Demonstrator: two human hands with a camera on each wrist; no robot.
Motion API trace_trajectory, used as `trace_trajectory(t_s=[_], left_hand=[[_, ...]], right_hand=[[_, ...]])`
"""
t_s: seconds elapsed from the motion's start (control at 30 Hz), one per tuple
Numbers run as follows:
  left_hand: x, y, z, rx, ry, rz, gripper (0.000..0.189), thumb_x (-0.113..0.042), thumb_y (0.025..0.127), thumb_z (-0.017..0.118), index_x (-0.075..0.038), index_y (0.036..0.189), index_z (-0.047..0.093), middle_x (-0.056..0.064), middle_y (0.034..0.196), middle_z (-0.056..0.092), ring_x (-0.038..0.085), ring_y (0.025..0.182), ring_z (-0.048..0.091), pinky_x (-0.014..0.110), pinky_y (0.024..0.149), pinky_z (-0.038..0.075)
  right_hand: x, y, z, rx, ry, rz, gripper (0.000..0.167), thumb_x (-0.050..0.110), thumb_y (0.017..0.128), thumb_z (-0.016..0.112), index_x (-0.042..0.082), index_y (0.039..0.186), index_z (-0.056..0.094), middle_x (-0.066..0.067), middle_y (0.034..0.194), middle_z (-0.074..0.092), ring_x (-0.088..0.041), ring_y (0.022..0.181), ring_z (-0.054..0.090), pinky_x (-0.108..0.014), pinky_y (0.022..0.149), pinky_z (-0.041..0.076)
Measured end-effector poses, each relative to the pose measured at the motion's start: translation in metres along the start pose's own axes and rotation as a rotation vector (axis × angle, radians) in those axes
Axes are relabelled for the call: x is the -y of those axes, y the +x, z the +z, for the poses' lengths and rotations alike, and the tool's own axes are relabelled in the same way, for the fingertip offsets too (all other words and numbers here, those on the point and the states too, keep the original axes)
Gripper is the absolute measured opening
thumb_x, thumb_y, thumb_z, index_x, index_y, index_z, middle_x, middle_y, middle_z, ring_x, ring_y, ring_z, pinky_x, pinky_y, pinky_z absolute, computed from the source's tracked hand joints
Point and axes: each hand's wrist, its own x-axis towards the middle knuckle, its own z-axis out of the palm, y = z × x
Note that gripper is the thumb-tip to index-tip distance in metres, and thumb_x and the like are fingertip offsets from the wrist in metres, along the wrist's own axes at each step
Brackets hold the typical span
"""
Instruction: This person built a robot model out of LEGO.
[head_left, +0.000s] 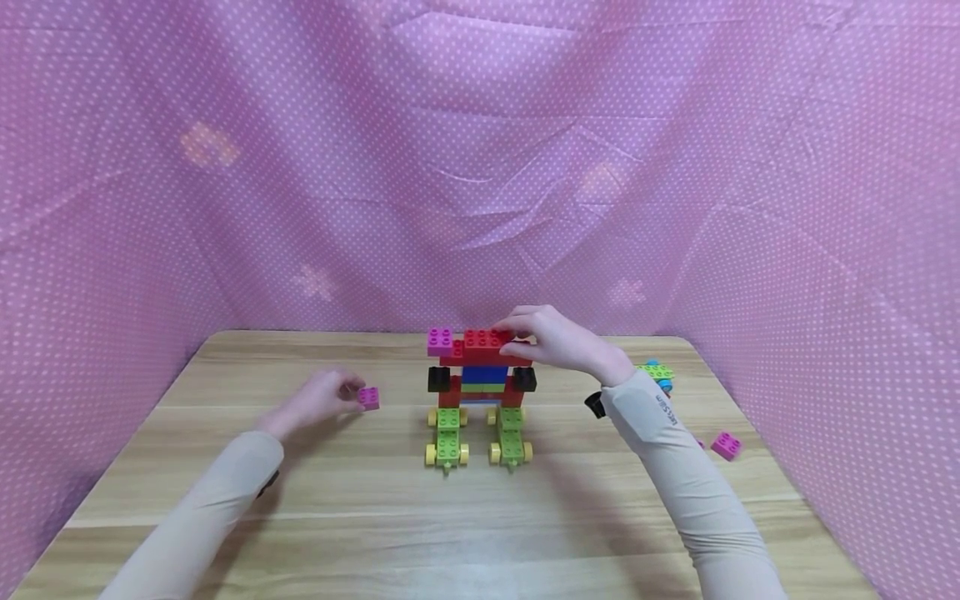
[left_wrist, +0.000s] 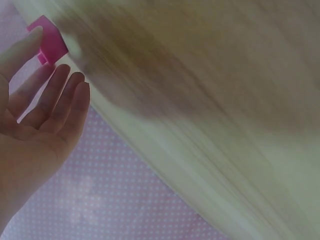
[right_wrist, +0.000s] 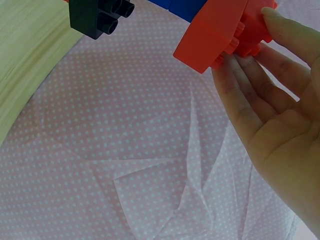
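Note:
A figure of toy building bricks stands upright mid-table, on two green wheeled bases (head_left: 447, 448) with yellow wheels. Its body has a blue brick (head_left: 484, 377) in the middle, black bricks (head_left: 438, 380) at both sides and red bricks across the top. One pink brick (head_left: 439, 340) sits on its upper left end. At the top, my right hand (head_left: 558, 337) pinches a red brick (right_wrist: 252, 27) between thumb and fingers. Left of the figure, my left hand (head_left: 324, 396) holds another pink brick (left_wrist: 51, 41) between thumb and forefinger, the other fingers loosely bent.
On the right of the wooden table (head_left: 315, 533), partly behind the right forearm, lie a green wheeled piece (head_left: 656, 372) with blue wheels and a loose pink brick (head_left: 726, 446). Pink dotted cloth (head_left: 480, 167) hangs behind the table and along both sides.

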Motion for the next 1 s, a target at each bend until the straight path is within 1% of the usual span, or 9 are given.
trace_trajectory(t_s=[0.03,0.2,0.4,0.53,0.63,0.7,0.8,0.87,1.0], left_hand=[[0.0,0.0,0.0,0.003,0.002,0.007,0.034,-0.006,0.08,0.077,0.008,0.109,0.067,0.021,0.101,0.072,0.032,0.091,0.068,0.049,0.087,0.059],[0.001,0.002,0.002,0.012,0.015,-0.011,0.034,-0.007,0.08,0.077,0.007,0.109,0.068,0.019,0.1,0.072,0.029,0.09,0.068,0.047,0.087,0.059],[0.001,0.003,0.001,0.027,0.034,-0.022,0.033,-0.01,0.08,0.078,0.005,0.108,0.068,0.017,0.098,0.073,0.024,0.087,0.068,0.043,0.084,0.06],[0.001,0.002,0.0,0.037,0.015,-0.036,0.032,-0.011,0.082,0.077,0.004,0.109,0.068,0.014,0.097,0.073,0.022,0.087,0.067,0.041,0.084,0.06],[0.0,0.001,-0.001,0.039,0.004,-0.036,0.031,-0.011,0.083,0.076,0.004,0.109,0.068,0.013,0.097,0.073,0.021,0.087,0.067,0.041,0.084,0.059],[-0.001,0.0,-0.003,0.039,0.001,-0.024,0.03,-0.011,0.083,0.075,0.005,0.108,0.068,0.014,0.096,0.073,0.022,0.087,0.067,0.042,0.084,0.059],[-0.005,-0.002,-0.005,0.04,-0.013,-0.024,0.028,-0.012,0.085,0.075,0.004,0.107,0.068,0.014,0.096,0.073,0.022,0.088,0.068,0.043,0.084,0.06],[-0.009,-0.004,-0.007,0.049,-0.041,-0.045,0.027,-0.017,0.086,0.075,0.0,0.106,0.069,0.012,0.098,0.073,0.022,0.089,0.068,0.04,0.083,0.06],[-0.019,-0.009,-0.013,0.091,-0.158,-0.157,0.024,-0.027,0.091,0.071,-0.012,0.109,0.067,0.008,0.104,0.071,0.025,0.094,0.066,0.037,0.083,0.058]], right_hand=[[0.0,0.0,0.0,0.001,-0.001,0.002,0.034,0.021,0.094,0.068,0.004,0.124,0.068,-0.007,0.108,0.071,-0.014,0.089,0.062,-0.036,0.082,0.06],[0.001,0.001,0.0,0.005,0.0,0.009,0.034,0.02,0.094,0.068,0.004,0.124,0.068,-0.007,0.108,0.071,-0.014,0.088,0.062,-0.036,0.081,0.06],[0.002,0.002,0.0,0.002,-0.022,0.002,0.032,0.019,0.094,0.068,0.004,0.122,0.069,-0.007,0.105,0.071,-0.013,0.085,0.061,-0.032,0.078,0.059],[0.002,0.002,0.0,-0.001,-0.02,0.003,0.032,0.02,0.094,0.068,0.004,0.122,0.069,-0.006,0.105,0.071,-0.012,0.084,0.06,-0.033,0.077,0.059],[0.001,0.002,0.0,-0.002,-0.014,0.0,0.032,0.02,0.094,0.068,0.004,0.122,0.068,-0.006,0.105,0.071,-0.013,0.084,0.06,-0.036,0.078,0.059],[0.001,0.001,0.0,-0.004,-0.017,-0.004,0.032,0.02,0.094,0.068,0.004,0.122,0.068,-0.006,0.106,0.071,-0.012,0.085,0.061,-0.036,0.079,0.059],[0.001,0.001,0.001,-0.005,-0.019,-0.006,0.032,0.02,0.094,0.068,0.004,0.122,0.068,-0.007,0.106,0.071,-0.013,0.085,0.061,-0.036,0.079,0.06],[0.001,0.001,0.0,-0.005,-0.02,-0.006,0.032,0.02,0.094,0.068,0.003,0.122,0.068,-0.007,0.106,0.071,-0.014,0.085,0.061,-0.037,0.079,0.06],[0.001,0.001,0.0,-0.01,-0.022,-0.01,0.032,0.02,0.094,0.068,0.002,0.121,0.069,-0.009,0.106,0.071,-0.017,0.085,0.062,-0.04,0.08,0.06]])
